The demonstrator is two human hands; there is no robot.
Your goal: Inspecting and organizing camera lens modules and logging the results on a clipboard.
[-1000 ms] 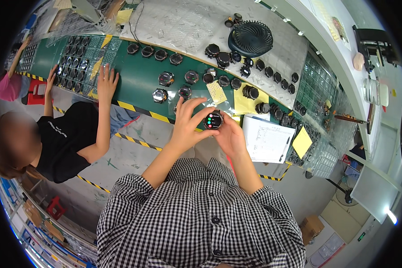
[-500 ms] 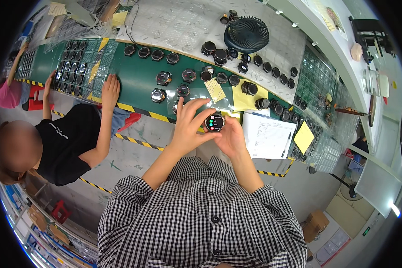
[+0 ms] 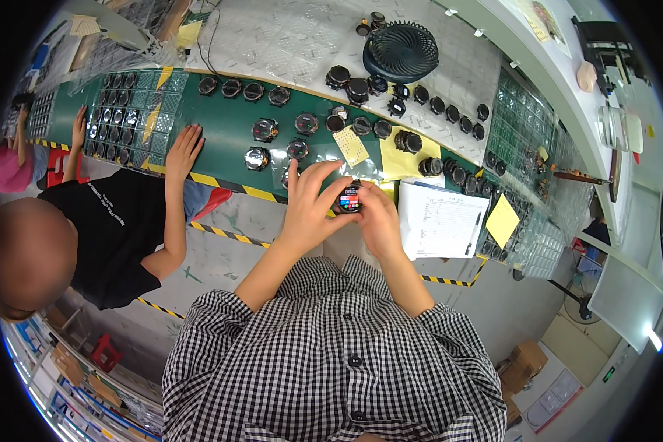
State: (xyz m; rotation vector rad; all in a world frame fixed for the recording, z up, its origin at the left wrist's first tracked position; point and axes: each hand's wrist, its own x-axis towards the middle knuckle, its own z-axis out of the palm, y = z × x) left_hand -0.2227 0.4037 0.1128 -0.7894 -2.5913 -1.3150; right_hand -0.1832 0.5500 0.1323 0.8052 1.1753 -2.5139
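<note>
A round black smartwatch (image 3: 348, 199) with a lit, colourful screen is held up over the near edge of the green bench (image 3: 221, 140). My left hand (image 3: 309, 206) grips its left side between thumb and fingers. On the other side, my right hand (image 3: 379, 225) closes around the rim, its thumb by the edge of the screen. Just beyond my hands lie more round watches, among them one watch (image 3: 297, 149) and a silvery one (image 3: 257, 158). A sheet of small yellow stickers (image 3: 351, 146) rests on the bench past the held watch.
Right of my hands lie a printed form (image 3: 442, 223), a pen (image 3: 474, 233) and a yellow note (image 3: 502, 222). A black fan (image 3: 401, 51) stands on the raised white surface behind rows of watches. At left, a person in black (image 3: 110, 236) sits by a watch tray (image 3: 118, 118).
The watch screen has switched from a menu list to a face with coloured tiles. My right fingers have shifted over the watch's edge. The person at left has leaned slightly.
</note>
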